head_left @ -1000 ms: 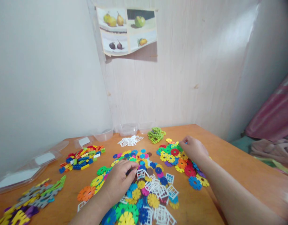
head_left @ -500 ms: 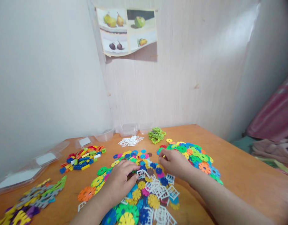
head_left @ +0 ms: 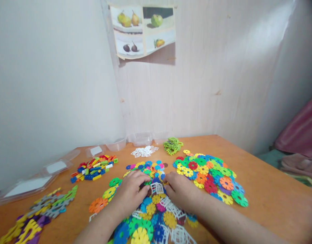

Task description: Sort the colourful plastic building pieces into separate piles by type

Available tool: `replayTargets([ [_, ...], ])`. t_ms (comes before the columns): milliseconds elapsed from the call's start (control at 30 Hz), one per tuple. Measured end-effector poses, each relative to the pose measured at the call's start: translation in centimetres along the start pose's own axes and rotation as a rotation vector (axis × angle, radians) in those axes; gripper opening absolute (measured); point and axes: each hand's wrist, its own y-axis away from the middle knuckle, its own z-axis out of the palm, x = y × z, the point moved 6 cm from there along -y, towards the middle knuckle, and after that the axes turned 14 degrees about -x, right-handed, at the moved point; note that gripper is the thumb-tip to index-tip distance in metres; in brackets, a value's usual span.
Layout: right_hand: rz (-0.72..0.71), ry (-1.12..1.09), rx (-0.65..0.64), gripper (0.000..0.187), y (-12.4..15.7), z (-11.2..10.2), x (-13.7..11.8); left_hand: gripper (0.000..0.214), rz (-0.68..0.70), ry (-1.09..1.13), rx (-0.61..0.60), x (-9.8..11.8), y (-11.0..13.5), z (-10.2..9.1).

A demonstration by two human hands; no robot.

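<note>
My left hand (head_left: 131, 196) rests palm down on a mixed heap of coloured snowflake discs (head_left: 148, 217) in the middle of the wooden table (head_left: 267, 189), fingers curled onto the pieces. My right hand (head_left: 180, 189) lies on the same heap just right of it, fingers bent down among the discs. A white window-frame piece (head_left: 157, 187) sits between the two hands. Whether either hand pinches a piece is hidden.
A sorted spread of large discs (head_left: 211, 176) lies to the right. Behind are a green cluster (head_left: 172, 145), small white frames (head_left: 144, 151) and clear tubs (head_left: 140, 138). Coloured bricks (head_left: 93, 167), clear lids (head_left: 31, 184) and grey and yellow flat pieces (head_left: 44, 210) lie left.
My right hand came back from the large-disc spread on the right to the central heap beside my left hand. The left hand stayed put. The camera shifted slightly.
</note>
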Motion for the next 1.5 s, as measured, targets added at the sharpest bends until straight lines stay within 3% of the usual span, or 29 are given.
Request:
replayTargets([
  [133,-0.074,-0.081,0.032,0.024,0.1,-1.0,-0.3,0.018,-0.007,-0.003,-0.005,-0.2,0.1,-0.2],
  [233,0.072,-0.044,0.051,0.025,0.5,-3.0,1.7,0.017,-0.009,-0.001,-0.016,-0.1,0.0,-0.3],
  [333,0.219,0.032,-0.03,0.027,1.2,-4.4,4.2,0.017,-0.005,0.009,-0.007,-0.2,-0.1,-0.4],
  [433,0.283,0.076,-0.171,0.029,1.6,-4.1,5.5,0.018,0.003,0.014,0.006,-0.2,-0.1,-0.3],
  [533,0.258,0.081,-0.224,0.028,1.5,-2.8,5.0,0.018,0.006,0.015,0.012,-0.4,-0.1,-0.3],
  [733,0.114,-0.033,-0.102,0.024,0.7,-1.4,2.4,0.017,-0.007,0.025,0.034,-0.7,-0.1,-0.6],
  [900,0.046,-0.176,0.057,0.02,0.2,-1.8,2.4,0.018,-0.015,0.05,0.06,-0.8,0.0,-1.0],
  [1100,0.027,-0.297,0.209,0.03,-1.2,-2.6,2.6,0.024,-0.17,0.1,0.19,-4.1,0.7,-2.3],
  [1233,0.064,-0.249,0.115,0.043,-3.9,-2.2,2.7,0.028,-0.283,0.172,0.263,-7.2,1.2,-2.9],
  [1500,0.071,0.009,0.007,0.047,-8.4,-0.4,1.9,0.031,-0.425,0.178,0.218,-10.9,1.0,-1.5],
])
